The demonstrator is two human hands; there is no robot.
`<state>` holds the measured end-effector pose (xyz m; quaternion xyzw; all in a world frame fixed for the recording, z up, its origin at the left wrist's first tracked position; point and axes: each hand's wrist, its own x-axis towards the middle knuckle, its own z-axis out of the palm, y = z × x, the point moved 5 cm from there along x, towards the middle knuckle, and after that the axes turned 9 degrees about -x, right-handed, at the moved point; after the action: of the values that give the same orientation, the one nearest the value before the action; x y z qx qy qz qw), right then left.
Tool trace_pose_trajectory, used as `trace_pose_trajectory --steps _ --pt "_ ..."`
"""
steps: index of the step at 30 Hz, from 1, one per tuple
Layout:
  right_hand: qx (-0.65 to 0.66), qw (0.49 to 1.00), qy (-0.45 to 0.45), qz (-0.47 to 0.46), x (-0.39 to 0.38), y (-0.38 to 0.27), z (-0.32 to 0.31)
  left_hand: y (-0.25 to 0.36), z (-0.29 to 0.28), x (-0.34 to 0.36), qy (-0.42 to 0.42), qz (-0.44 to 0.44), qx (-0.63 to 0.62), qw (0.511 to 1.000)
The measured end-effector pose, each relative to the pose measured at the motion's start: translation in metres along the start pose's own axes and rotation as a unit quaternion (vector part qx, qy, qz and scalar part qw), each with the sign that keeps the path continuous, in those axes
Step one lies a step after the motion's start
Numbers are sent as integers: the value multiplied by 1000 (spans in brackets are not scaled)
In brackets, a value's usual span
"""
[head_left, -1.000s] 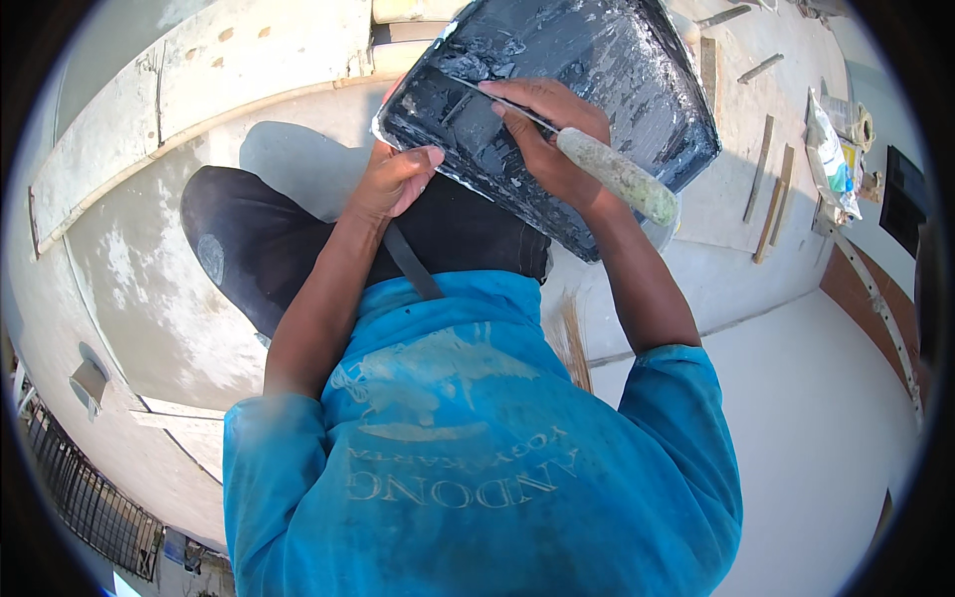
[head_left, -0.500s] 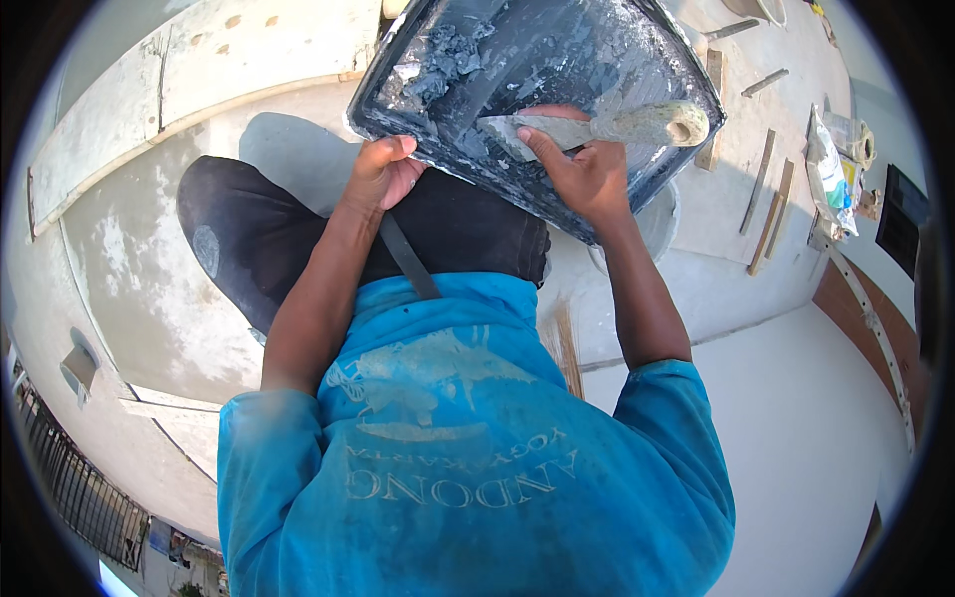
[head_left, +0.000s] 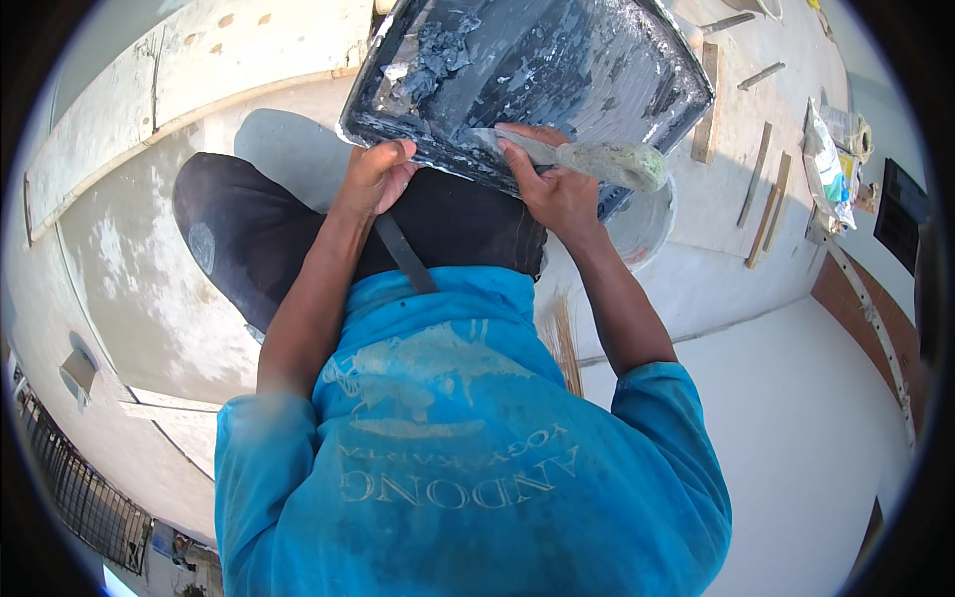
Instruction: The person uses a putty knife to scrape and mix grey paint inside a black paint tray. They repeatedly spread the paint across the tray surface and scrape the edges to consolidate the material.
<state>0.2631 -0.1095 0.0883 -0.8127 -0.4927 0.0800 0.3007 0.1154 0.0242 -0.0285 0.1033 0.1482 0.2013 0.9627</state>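
A black rectangular tray point(head_left: 597, 65), smeared with grey and white residue, is tilted in front of me above my lap. Clumps of dark grey paste point(head_left: 436, 58) lie toward its far left side. My left hand point(head_left: 381, 177) pinches the rim at the near left corner, thumb on top. In my right hand point(head_left: 555, 191) is a putty knife point(head_left: 622, 164) with a pale, paste-crusted handle pointing right. Its blade lies along the tray's near edge, with my thumb and fingers on the blade end of the handle. Part of the blade is hidden by my fingers.
A whitish bucket point(head_left: 654, 231) stands beneath the tray's right side. Wooden strips point(head_left: 764, 214) and a short board point(head_left: 708, 109) lie on the floor to the right, near a plastic bag point(head_left: 824, 164). Broom-like bristles point(head_left: 564, 343) show beside my waist. Pale panels point(head_left: 259, 45) run along the left.
My right hand and the putty knife have moved left and slightly toward me along the tray's near edge. The tray has shifted slightly left in the picture; my left hand keeps its hold.
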Motion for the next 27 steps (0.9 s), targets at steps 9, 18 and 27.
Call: trace_pose_trajectory --steps 9,18,27 --pt "-6 993 -71 -93 6 0 3 -2 -12 4 8 -23 -20 999" --pt "-46 997 32 -53 8 -7 2 -7 -22 7 27 -7 -22 999" --pt "-112 989 97 -16 24 11 -11 -5 -4 8 23 -10 22 999"
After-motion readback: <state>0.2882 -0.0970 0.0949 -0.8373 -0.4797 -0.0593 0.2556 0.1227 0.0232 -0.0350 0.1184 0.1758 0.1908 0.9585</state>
